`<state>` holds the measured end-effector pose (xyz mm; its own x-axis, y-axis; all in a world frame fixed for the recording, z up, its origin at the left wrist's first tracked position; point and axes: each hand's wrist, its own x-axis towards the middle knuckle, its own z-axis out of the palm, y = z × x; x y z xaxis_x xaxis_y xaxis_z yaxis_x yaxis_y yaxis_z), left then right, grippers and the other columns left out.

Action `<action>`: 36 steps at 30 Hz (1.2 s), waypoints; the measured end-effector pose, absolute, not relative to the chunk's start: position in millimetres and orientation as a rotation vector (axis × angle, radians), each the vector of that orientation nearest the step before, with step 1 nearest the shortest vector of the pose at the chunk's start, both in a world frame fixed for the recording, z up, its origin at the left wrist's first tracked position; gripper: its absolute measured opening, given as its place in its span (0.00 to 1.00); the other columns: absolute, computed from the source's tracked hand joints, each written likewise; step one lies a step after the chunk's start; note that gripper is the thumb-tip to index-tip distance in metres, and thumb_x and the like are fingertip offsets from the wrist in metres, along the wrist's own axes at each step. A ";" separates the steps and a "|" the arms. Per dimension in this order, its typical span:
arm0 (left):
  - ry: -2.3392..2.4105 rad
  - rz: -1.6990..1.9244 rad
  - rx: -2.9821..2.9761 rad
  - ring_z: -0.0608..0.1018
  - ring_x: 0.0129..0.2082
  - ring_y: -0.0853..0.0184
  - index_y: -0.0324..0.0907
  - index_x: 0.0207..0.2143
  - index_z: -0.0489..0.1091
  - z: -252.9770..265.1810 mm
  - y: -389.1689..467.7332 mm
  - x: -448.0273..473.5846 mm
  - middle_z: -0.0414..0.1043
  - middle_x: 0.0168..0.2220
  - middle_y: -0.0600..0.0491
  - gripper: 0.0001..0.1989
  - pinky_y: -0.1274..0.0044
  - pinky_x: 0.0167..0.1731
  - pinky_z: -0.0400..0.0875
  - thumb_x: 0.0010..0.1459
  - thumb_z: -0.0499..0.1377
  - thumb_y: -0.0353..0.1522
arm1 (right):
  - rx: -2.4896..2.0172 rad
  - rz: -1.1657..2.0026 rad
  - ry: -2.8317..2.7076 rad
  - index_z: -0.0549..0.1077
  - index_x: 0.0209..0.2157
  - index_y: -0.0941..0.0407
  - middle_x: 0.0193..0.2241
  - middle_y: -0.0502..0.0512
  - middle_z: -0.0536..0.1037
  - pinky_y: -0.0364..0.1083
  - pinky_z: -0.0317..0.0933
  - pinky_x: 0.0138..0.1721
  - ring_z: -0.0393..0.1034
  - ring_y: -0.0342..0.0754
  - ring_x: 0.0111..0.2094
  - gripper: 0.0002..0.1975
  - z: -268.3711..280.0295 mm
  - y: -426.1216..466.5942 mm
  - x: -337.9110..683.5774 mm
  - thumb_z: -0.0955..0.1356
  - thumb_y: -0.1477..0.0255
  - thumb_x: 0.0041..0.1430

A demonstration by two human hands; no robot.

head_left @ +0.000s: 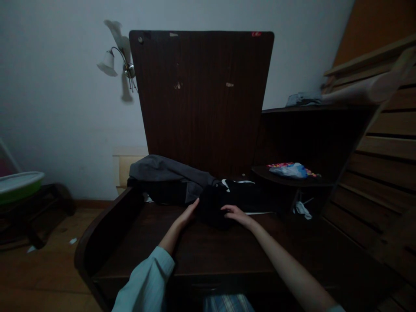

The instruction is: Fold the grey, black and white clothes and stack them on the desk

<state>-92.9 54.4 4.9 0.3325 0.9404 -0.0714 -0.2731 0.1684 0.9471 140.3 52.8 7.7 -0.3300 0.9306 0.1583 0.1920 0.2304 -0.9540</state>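
Observation:
A bundle of black cloth (212, 210), perhaps a garment, lies on the dark wooden desk top (224, 255) between my hands. My left hand (189, 212) rests along its left side, fingers stretched out and partly hidden by the cloth. From the right, my right hand (238, 214) reaches over the black cloth, fingers apart and slightly bent at its edge. Behind my left hand a grey garment (165, 171) is heaped across the back of the desk. More black cloth with a white patch (225, 185) lies toward the right. Folds in the dark fabric are hard to make out.
An upright dark panel (204, 104) stands behind the desk. At right, a corner shelf holds a plastic bag (292, 170), beside a slatted wooden frame (386, 147). A wall lamp (108, 64) hangs left. A green basin (21, 186) sits on a low stand.

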 end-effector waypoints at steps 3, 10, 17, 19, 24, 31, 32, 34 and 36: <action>0.833 1.152 0.950 0.72 0.46 0.61 0.38 0.42 0.67 4.3 49.4 -92.0 0.70 0.46 0.46 0.22 0.72 0.47 0.64 0.44 0.63 0.37 | -1.217 1.098 -1.838 0.73 0.28 0.57 0.25 0.50 0.76 0.46 0.61 0.35 0.69 0.48 0.32 0.11 11.3 56.5 120.6 0.66 0.64 0.43; 0.887 1.243 0.865 0.73 0.44 0.60 0.37 0.39 0.69 0.6 51.1 -87.3 0.73 0.42 0.46 0.16 0.70 0.49 0.63 0.47 0.62 0.34 | -1.710 0.630 -1.848 0.70 0.17 0.55 0.26 0.59 0.75 0.48 0.57 0.34 0.69 0.54 0.35 0.19 13.6 65.6 83.3 0.60 0.60 0.54; 0.885 1.132 0.965 0.75 0.40 0.59 0.36 0.37 0.70 9.5 38.9 -93.9 0.75 0.36 0.46 0.21 0.68 0.47 0.64 0.36 0.66 0.30 | -1.321 0.933 -1.830 0.65 0.16 0.56 0.16 0.49 0.67 0.44 0.54 0.28 0.64 0.48 0.25 0.28 9.5 59.4 97.6 0.58 0.45 0.46; 0.877 1.100 1.037 0.75 0.40 0.59 0.36 0.35 0.70 12.4 34.9 -94.6 0.75 0.35 0.47 0.22 0.69 0.47 0.63 0.32 0.67 0.27 | -1.153 1.040 -1.765 0.66 0.18 0.56 0.17 0.48 0.66 0.44 0.55 0.30 0.63 0.46 0.25 0.28 12.0 57.6 100.9 0.58 0.44 0.43; 0.814 0.970 1.248 0.73 0.40 0.61 0.36 0.34 0.71 16.4 28.2 -95.2 0.75 0.35 0.50 0.21 0.70 0.46 0.62 0.31 0.67 0.26 | -0.965 1.193 -1.747 0.67 0.21 0.56 0.20 0.47 0.67 0.44 0.56 0.33 0.63 0.44 0.27 0.23 19.1 51.8 98.7 0.67 0.49 0.38; 0.762 0.825 0.996 0.74 0.42 0.58 0.39 0.34 0.71 23.5 20.5 -96.0 0.75 0.34 0.48 0.21 0.68 0.44 0.65 0.41 0.61 0.45 | -0.853 1.366 -1.696 0.68 0.24 0.57 0.24 0.46 0.70 0.45 0.57 0.37 0.65 0.44 0.30 0.15 28.7 44.1 97.6 0.72 0.63 0.34; 0.786 0.829 1.007 0.74 0.41 0.58 0.39 0.33 0.71 24.4 21.9 -95.5 0.75 0.33 0.48 0.19 0.68 0.43 0.65 0.43 0.60 0.44 | -0.857 1.366 -1.680 0.66 0.22 0.57 0.22 0.45 0.69 0.44 0.57 0.35 0.64 0.44 0.28 0.14 30.0 44.4 98.7 0.71 0.65 0.34; 0.872 0.918 1.088 0.75 0.39 0.58 0.39 0.31 0.71 26.5 27.7 -97.4 0.75 0.31 0.49 0.14 0.69 0.42 0.66 0.44 0.60 0.39 | -0.878 1.329 -1.591 0.62 0.19 0.56 0.18 0.43 0.66 0.42 0.57 0.30 0.62 0.42 0.24 0.13 32.3 47.9 105.7 0.71 0.67 0.34; 0.997 1.139 1.169 0.75 0.37 0.59 0.40 0.28 0.71 29.9 36.0 -106.6 0.74 0.28 0.51 0.08 0.70 0.40 0.67 0.42 0.60 0.33 | -0.882 1.220 -1.377 0.59 0.19 0.54 0.17 0.42 0.63 0.41 0.56 0.27 0.61 0.42 0.23 0.12 33.2 55.5 120.8 0.69 0.67 0.35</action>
